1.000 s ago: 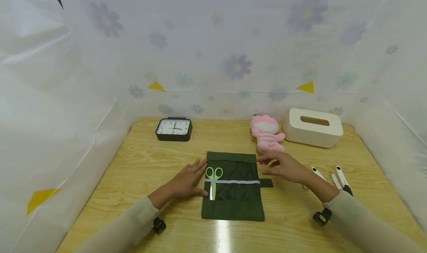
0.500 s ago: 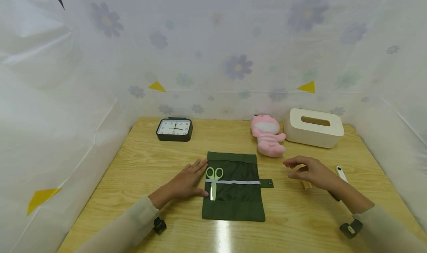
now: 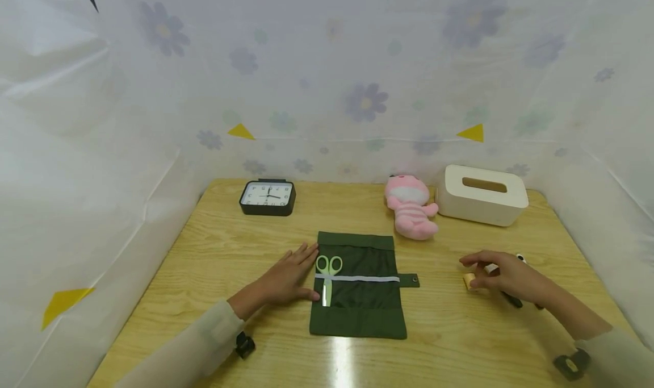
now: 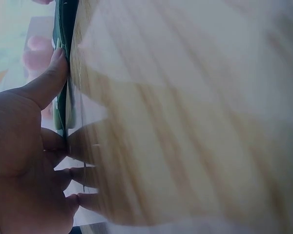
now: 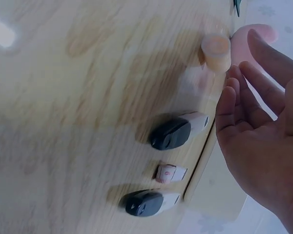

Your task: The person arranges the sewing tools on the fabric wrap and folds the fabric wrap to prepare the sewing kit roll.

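A dark green fabric tool roll (image 3: 360, 322) lies spread on the table, with pale-green-handled scissors (image 3: 327, 288) tucked under its white elastic band (image 3: 365, 279). My left hand (image 3: 286, 280) rests at the roll's left side, its fingertips and thumb touching that edge; the left wrist view has this hand (image 4: 24, 141) from the palm side. My right hand (image 3: 511, 274) hovers at the right, fingers loosely bent around nothing. Close to its thumb and fingertips stands a small orange cylinder (image 3: 468, 282), seen again as a pale-topped cylinder (image 5: 216, 52) in the right wrist view. Contact with it cannot be told.
Two black-and-white tools (image 5: 171, 134) lie right of the roll, with a small white item with pink markings (image 5: 166, 173) between them. At the back are a black clock (image 3: 267, 198), a pink plush toy (image 3: 411, 209) and a white tissue box (image 3: 482, 197).
My right hand has moved from beside the roll's upper right corner rightward to the orange cylinder. My left hand, the roll and the scissors have stayed in place.
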The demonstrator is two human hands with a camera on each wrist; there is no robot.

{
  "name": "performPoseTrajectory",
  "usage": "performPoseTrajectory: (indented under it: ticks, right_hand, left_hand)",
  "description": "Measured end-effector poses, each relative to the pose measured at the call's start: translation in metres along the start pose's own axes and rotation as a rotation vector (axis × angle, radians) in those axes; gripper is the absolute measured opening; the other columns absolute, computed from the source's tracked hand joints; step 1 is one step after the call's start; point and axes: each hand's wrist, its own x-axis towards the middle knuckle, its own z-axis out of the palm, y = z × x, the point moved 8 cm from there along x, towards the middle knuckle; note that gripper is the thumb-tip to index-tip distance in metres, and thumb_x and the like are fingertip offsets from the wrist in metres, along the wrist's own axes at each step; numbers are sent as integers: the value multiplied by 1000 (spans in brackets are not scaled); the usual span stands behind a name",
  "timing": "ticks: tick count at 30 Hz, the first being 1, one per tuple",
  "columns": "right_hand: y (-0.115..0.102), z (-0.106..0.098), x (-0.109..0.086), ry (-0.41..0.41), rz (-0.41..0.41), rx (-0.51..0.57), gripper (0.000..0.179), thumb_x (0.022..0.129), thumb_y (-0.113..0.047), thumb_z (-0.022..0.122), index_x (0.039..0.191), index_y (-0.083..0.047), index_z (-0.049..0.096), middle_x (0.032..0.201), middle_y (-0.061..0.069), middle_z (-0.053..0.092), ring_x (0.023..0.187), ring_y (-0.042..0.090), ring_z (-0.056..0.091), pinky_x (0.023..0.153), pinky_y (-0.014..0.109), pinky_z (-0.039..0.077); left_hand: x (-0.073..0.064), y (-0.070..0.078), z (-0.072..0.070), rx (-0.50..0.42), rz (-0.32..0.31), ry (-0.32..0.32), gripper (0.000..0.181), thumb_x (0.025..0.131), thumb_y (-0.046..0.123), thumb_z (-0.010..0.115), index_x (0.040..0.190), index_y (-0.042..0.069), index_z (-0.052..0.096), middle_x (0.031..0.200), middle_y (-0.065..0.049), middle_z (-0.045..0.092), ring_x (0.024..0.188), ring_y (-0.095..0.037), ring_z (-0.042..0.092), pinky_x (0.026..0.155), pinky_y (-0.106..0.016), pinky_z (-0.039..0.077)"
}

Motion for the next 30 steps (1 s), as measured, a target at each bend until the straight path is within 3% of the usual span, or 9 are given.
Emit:
performPoseTrajectory:
  ticks: [6, 13, 30]
  right_hand:
    - [9, 4, -7, -62, 21, 0, 47, 94, -20, 77, 135, -1, 64, 104, 3, 62, 84, 6, 51, 67, 25, 50]
    - [8, 6, -8, -38, -47, -7, 40, 92, -15, 79, 129, -3, 68, 89, -2, 57, 76, 6, 50, 59, 26, 45]
    - [5, 7, -8, -21, -37, -69, 37, 92, -23, 79, 124, -5, 71, 88, -7, 58, 73, 4, 51, 58, 25, 45]
  left_hand:
    - [1, -1, 0, -3, -4, -3, 109, 88, 63, 71, 163, 3, 22, 173, -7, 12, 159, -32, 10, 124, -57, 17]
    - [2, -2, 0, 1, -4, 1, 109, 88, 63, 72, 164, 3, 22, 173, -6, 12, 159, -32, 10, 124, -57, 18]
    - [0, -1, 0, -12, -14, -11, 109, 88, 63, 72, 164, 4, 20, 173, -5, 11, 159, -31, 8, 125, -56, 16]
